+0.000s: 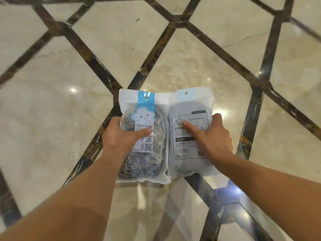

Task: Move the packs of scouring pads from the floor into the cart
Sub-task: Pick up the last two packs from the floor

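Observation:
Two white plastic packs of steel scouring pads are held side by side above the floor. The left pack [156,153] faces front up, with a blue strip, a cloud picture and silver pads showing through. My left hand [119,136] grips its left edge, thumb on the label. The right pack [189,108] shows its printed back. My right hand [212,136] grips its right edge, thumb across the print. The cart is out of view.
Below lies a glossy cream marble floor [52,119] crossed by dark brown diagonal strips. Ceiling lights reflect in it as bright spots. A faint reflection of legs shows under the packs.

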Motion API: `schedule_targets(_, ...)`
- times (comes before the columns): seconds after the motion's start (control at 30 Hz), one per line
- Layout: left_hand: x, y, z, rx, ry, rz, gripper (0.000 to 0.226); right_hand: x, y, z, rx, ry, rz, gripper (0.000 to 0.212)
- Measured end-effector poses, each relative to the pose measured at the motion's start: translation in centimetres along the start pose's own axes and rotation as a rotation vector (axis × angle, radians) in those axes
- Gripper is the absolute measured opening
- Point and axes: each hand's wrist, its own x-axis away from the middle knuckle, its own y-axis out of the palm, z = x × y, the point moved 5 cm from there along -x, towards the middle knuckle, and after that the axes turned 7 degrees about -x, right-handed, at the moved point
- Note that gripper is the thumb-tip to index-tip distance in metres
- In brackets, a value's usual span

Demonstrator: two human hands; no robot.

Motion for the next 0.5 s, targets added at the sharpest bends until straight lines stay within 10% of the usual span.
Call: schedule_targets(0.5, 6.3, -7.9, 5.2, 0.226, 0.057, 0.183, 0.099, 2.6, -7.3, -7.9, -0.197, -0.053, -0.072, 0.063)
